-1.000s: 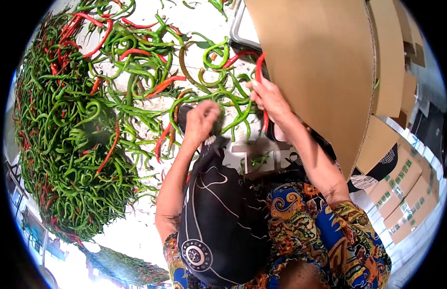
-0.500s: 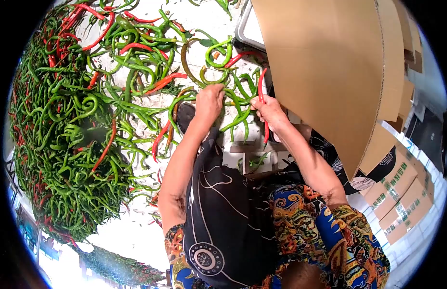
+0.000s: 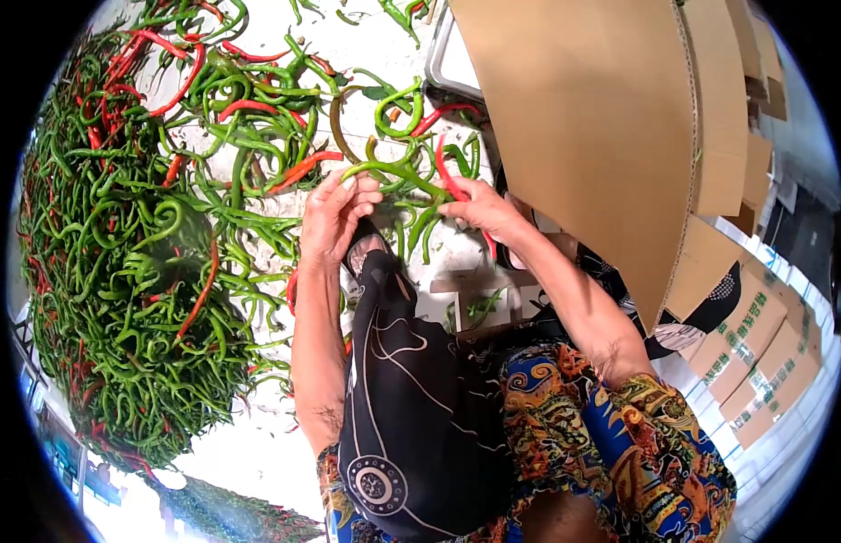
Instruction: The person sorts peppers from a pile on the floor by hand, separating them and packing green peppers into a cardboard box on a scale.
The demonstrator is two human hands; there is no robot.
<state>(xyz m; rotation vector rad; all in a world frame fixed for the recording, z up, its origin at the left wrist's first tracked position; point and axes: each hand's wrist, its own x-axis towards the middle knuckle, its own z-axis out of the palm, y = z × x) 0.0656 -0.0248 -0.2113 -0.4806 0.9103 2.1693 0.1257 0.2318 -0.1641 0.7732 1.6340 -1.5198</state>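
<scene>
My right hand (image 3: 482,210) is closed around a red chili pepper (image 3: 446,170), which sticks out above and below the fingers. A long green chili pepper (image 3: 393,169) reaches from the right fingertips across to my left hand (image 3: 332,217). The fingers of my left hand are loosely bent and apart, with the palm turned inward; the green pepper's far end lies by its fingertips. Below the right fingertips, more green chili peppers (image 3: 422,226) lie or hang; I cannot tell whether they are held. Loose green and red peppers (image 3: 258,113) are spread just beyond my hands.
A large heap of mostly green chili peppers (image 3: 131,271) fills the left side. On the right, a big cardboard sheet (image 3: 583,118) stands close to my right arm, beside a white tray (image 3: 446,56). Printed cartons (image 3: 755,353) are at lower right. My shoe (image 3: 362,244) is below the left hand.
My left hand has moved left and down from the peppers, and its fingers have loosened. My right hand has shifted slightly left, keeping the red pepper; a green pepper now spans between the hands.
</scene>
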